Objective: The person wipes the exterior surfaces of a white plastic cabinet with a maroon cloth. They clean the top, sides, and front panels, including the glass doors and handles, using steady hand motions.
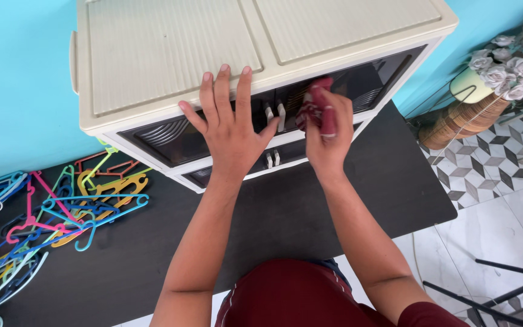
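Note:
A cream plastic cabinet with dark door panels stands against a turquoise wall. My left hand lies flat on the cabinet's top front edge, fingers spread, thumb near the pale door handles. My right hand is closed around a dark red patterned cloth, pressed against the dark panel of the right door just beside the handles. Lower down, a second pair of small handles shows between my wrists.
A black mat lies under the cabinet. A heap of coloured plastic hangers sits at the left. At the right are a vase of white fabric roses, patterned tiles and a black metal frame.

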